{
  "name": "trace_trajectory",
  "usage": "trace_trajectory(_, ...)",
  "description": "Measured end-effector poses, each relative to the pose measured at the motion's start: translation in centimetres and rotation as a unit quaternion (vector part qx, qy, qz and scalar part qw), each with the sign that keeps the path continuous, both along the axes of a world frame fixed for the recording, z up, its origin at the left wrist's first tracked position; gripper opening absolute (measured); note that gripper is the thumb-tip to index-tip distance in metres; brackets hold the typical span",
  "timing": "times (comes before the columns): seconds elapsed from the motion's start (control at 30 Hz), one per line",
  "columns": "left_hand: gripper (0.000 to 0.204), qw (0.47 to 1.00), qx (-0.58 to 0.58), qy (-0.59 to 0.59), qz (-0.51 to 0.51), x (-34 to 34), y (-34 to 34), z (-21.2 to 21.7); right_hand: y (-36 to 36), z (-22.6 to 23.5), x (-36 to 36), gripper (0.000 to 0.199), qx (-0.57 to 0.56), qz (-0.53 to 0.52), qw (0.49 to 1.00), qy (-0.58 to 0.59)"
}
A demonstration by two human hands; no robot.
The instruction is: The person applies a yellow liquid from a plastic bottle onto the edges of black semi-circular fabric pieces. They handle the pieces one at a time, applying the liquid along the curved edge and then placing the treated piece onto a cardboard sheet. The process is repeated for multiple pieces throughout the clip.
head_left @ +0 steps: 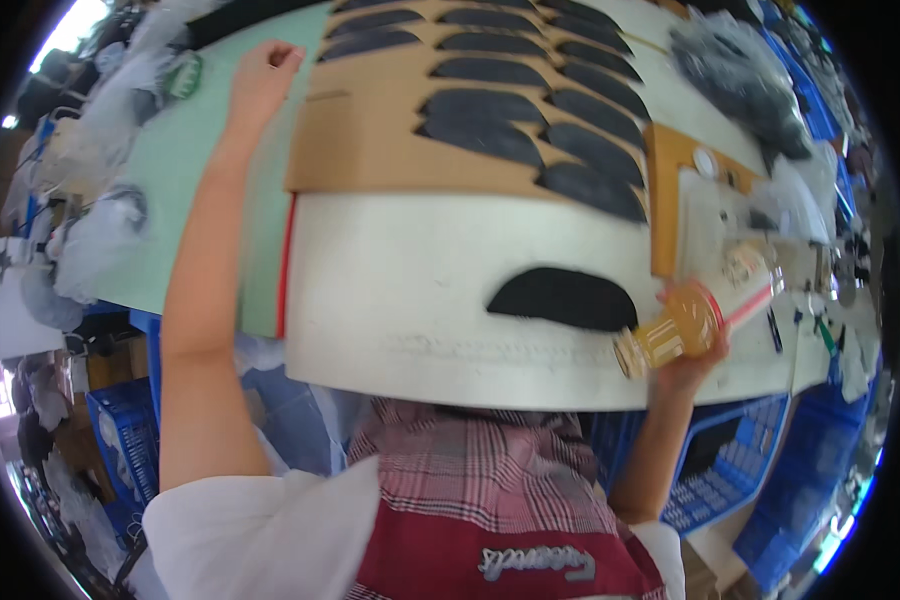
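Observation:
My right hand (692, 368) is wrapped round a bottle (685, 318) with an amber neck, a red band and a pale label. The bottle is tilted, its mouth pointing down to the left. Its mouth lies by the right end of a black half-moon-shaped piece (562, 298) flat on the white table; whether they touch I cannot tell. Far to the left, my left hand (266, 78) is raised over the green surface beside the cardboard (355, 150). Its fingers are curled together, and anything between them is hidden. Several dark curved pieces (485, 130) lie in overlapping columns on the cardboard.
Right of the cardboard stands a tan board (663, 215) with a pale tray-like thing beside it. Clear plastic bags (740, 80) fill the far right, others the left edge. A blue basket (735, 455) is below the table's right edge. A red strip (288, 265) borders the green surface (150, 240).

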State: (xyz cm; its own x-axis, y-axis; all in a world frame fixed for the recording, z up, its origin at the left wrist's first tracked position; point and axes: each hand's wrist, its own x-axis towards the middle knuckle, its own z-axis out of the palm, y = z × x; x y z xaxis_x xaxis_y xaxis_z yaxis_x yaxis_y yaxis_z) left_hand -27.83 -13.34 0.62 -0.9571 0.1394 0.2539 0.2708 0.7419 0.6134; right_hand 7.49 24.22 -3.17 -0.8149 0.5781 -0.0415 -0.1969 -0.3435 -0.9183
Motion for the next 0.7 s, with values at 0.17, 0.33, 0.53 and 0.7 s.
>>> trace_trajectory(0.17, 0.018, 0.899, 0.286, -0.249, -0.219, 18.1, 7.0, -0.5, -0.2, 2.0, -0.8, 0.071, 0.050, 0.081, 0.993, 0.071)
trace_trajectory(0.33, 0.018, 0.836, 0.409, -0.295, -0.217, 25.5, 10.9, -2.1, -1.8, 6.0, -1.2, 0.062, 0.165, 0.006, 0.984, 0.067)
trace_trajectory(0.53, 0.016, 0.837, 0.435, -0.240, -0.229, 26.0, 11.1, -3.5, -7.3, 9.5, -3.2, 0.034, 0.424, 0.020, 0.899, 0.108)
trace_trajectory(0.7, 0.014, 0.856, 0.413, -0.234, -0.204, 26.2, 11.5, -4.0, -10.0, 9.3, -5.0, 0.036, 0.543, 0.075, 0.823, 0.149)
